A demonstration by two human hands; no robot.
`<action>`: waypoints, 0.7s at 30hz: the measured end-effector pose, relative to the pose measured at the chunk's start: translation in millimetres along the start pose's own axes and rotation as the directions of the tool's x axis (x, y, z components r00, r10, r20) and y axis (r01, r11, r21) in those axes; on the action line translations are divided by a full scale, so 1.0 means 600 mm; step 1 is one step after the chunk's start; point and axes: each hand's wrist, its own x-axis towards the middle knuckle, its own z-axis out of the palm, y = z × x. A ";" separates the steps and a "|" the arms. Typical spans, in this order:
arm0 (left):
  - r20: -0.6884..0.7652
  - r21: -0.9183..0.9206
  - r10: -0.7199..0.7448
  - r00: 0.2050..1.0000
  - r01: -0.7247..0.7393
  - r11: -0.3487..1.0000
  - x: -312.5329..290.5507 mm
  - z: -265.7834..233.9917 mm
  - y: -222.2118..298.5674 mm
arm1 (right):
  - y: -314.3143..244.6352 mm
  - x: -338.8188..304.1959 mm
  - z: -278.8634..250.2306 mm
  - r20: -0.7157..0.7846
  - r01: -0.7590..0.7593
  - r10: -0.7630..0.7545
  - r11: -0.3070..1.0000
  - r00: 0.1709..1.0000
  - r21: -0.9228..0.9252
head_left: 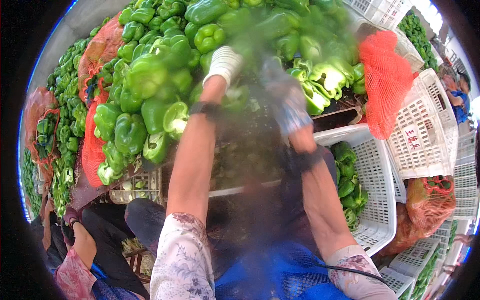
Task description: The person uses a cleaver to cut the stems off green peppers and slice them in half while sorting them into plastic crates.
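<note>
Both my hands reach forward into a large heap of green bell peppers (131, 134). My left hand (224, 64), in a white ribbed glove, is among the whole peppers at the heap's near side. Its fingers are lost in a smear over the picture. To its right is my right hand (290, 97), in a blue-and-white glove, beside several cut-open peppers (327, 80). Blur covers those fingers too, so I cannot make out whether either hand grips anything. A halved pepper (176, 119) lies left of my left wrist.
By my right forearm stands a white plastic crate (377, 200) containing green peppers. Beyond it are a red mesh bag (384, 82) and a tilted white crate (422, 125). Red net sacks (94, 150) lie at the left. At lower left, another person's gloved hand (71, 216) shows.
</note>
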 end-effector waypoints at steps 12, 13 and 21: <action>0.143 -0.030 -0.052 0.988 0.057 0.998 -0.009 -0.042 0.046 | 0.061 -0.007 -0.030 0.363 0.055 -0.019 0.994 0.932 -0.091; 0.139 -0.018 -0.061 0.988 0.064 0.998 -0.017 -0.042 0.033 | 0.054 -0.011 -0.032 0.357 -0.046 0.037 0.999 0.933 0.016; -0.399 0.416 0.129 0.908 0.054 0.908 0.025 -0.109 -0.033 | -0.034 -0.042 -0.115 0.370 -0.606 0.486 0.698 0.792 0.382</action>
